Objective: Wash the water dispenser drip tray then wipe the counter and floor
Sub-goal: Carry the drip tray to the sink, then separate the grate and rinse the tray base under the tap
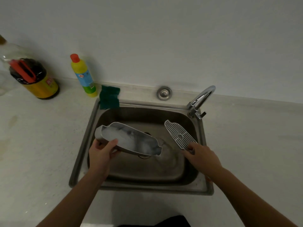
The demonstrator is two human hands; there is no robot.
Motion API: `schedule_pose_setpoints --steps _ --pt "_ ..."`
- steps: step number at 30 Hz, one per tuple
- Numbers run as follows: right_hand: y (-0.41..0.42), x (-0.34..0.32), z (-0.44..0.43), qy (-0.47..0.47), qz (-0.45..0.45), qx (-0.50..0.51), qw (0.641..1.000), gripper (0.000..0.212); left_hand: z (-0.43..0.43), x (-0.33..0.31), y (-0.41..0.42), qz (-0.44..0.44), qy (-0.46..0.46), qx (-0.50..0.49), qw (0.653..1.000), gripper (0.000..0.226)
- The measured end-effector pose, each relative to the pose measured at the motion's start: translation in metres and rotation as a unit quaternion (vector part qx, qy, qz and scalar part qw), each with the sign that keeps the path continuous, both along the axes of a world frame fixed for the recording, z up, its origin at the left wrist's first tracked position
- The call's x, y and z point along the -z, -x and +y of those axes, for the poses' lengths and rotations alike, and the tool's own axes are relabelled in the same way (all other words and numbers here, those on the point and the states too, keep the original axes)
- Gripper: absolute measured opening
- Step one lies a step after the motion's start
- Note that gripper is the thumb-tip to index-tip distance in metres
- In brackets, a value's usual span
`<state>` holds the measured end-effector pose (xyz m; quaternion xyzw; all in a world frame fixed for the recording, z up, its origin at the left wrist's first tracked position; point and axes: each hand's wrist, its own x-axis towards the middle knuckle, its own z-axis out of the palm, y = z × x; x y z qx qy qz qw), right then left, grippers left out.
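Note:
My left hand [101, 152] grips the left end of the grey drip tray basin [131, 139], held over the steel sink [85, 143] and tilted down to the right, with water trickling off its right corner. My right hand [200, 154] holds the white slotted grille [179, 135] of the tray by its near end, above the sink's right side. A green scouring pad [109, 97] lies on the sink's back left corner. The pale counter [41, 145] surrounds the sink.
A chrome tap [201, 99] stands at the sink's back right, spout pointing away. A yellow detergent bottle [83, 76] with a red cap and a dark bottle with an orange handle [35, 79] stand at the back left. A round metal plug [164, 93] sits behind the sink.

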<state>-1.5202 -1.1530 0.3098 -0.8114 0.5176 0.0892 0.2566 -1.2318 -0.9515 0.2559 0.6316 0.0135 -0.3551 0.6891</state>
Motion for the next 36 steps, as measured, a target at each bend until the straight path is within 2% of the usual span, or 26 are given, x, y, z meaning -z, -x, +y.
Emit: schedule_pose_setpoints --steps 6,10,13,17,21,25,29,33,36 --pt "0.017 0.01 -0.008 0.015 -0.02 0.014 1.0 0.02 -0.008 -0.015 0.019 -0.032 0.003 0.003 0.999 0.075" --pt "0.028 0.016 -0.018 0.015 -0.043 0.012 0.999 0.019 -0.014 -0.027 0.029 -0.043 0.029 -0.014 0.999 0.068" --pt "0.034 0.02 -0.026 0.023 -0.053 0.016 0.998 0.02 -0.016 -0.034 0.036 -0.052 0.041 -0.026 0.997 0.071" --pt "0.042 0.022 -0.034 0.037 -0.055 0.013 0.998 0.02 -0.018 -0.055 0.049 -0.147 0.039 -0.002 0.988 0.063" --pt "0.049 0.025 -0.042 0.049 -0.04 0.012 0.998 0.025 -0.026 -0.078 0.06 -0.28 0.031 0.057 0.958 0.05" --pt "0.057 0.027 -0.051 0.047 -0.025 0.012 0.998 0.03 -0.037 -0.092 0.07 -0.329 0.058 0.105 0.937 0.054" --pt "0.068 0.03 -0.062 0.05 -0.014 0.014 0.999 0.035 -0.044 -0.102 0.078 -0.415 0.023 0.151 0.897 0.058" --pt "0.084 0.041 -0.069 0.066 0.008 0.048 0.997 0.038 -0.048 -0.106 0.088 -0.456 0.016 0.144 0.878 0.059" --pt "0.098 0.052 -0.073 0.077 0.021 0.054 0.995 0.041 -0.051 -0.104 0.095 -0.527 0.009 0.185 0.829 0.063"
